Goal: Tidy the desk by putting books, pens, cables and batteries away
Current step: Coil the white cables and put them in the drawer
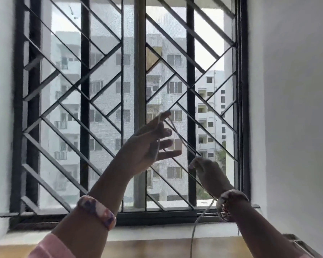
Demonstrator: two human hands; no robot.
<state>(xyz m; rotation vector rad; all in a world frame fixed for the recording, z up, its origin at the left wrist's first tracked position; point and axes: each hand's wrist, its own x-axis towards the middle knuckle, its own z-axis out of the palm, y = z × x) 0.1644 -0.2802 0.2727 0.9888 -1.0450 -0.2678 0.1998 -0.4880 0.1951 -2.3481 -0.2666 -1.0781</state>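
Both my hands are raised in front of the window. A thin white cable (193, 233) loops over my left hand (147, 146), whose fingers are spread and straight, palm turned to the right. From the top finger the cable slants down to my right hand (208, 174), which pinches it between curled fingers. Below that hand the cable hangs past my wrist and out of the bottom of the view. Each wrist wears a patterned bangle.
A black diagonal window grille (104, 101) with mesh fills the view behind the hands. The white sill (138, 231) runs below it, with a strip of wooden surface (153, 248) under that. A white wall (296, 108) stands on the right.
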